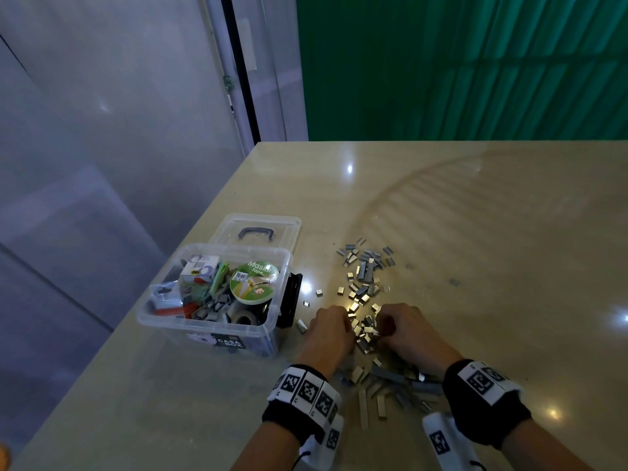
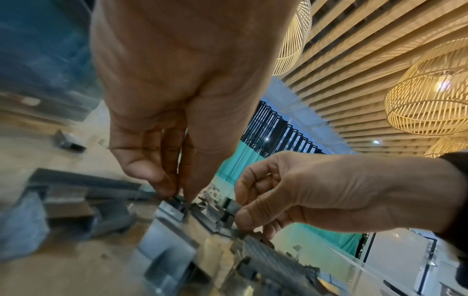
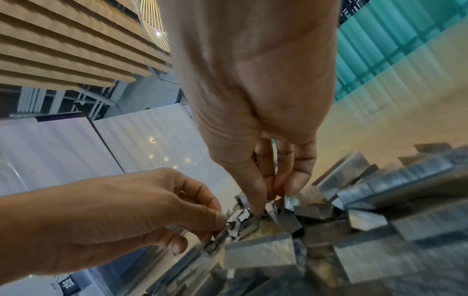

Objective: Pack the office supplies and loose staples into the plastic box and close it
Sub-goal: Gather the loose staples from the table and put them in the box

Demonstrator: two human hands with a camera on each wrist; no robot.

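Both my hands' fingers pinch loose staples (image 1: 365, 329) right of the plastic box (image 1: 217, 294); light, slippery, brittle strips, best scooped underneath.

You are sitting in what looks like a modern office lounge or café-style commercial space, not a home. Above you runs a ceiling of pale wooden slats (image 2: 354, 66) hung with large woven wicker lamps (image 2: 428, 100). Frosted glass partitions (image 1: 112, 107) in dark frames stand to your left, and a green curtain (image 1: 475, 62) closes the far side. You work at a broad, glossy beige stone-like table (image 1: 475, 215) that mirrors the ceiling lights.
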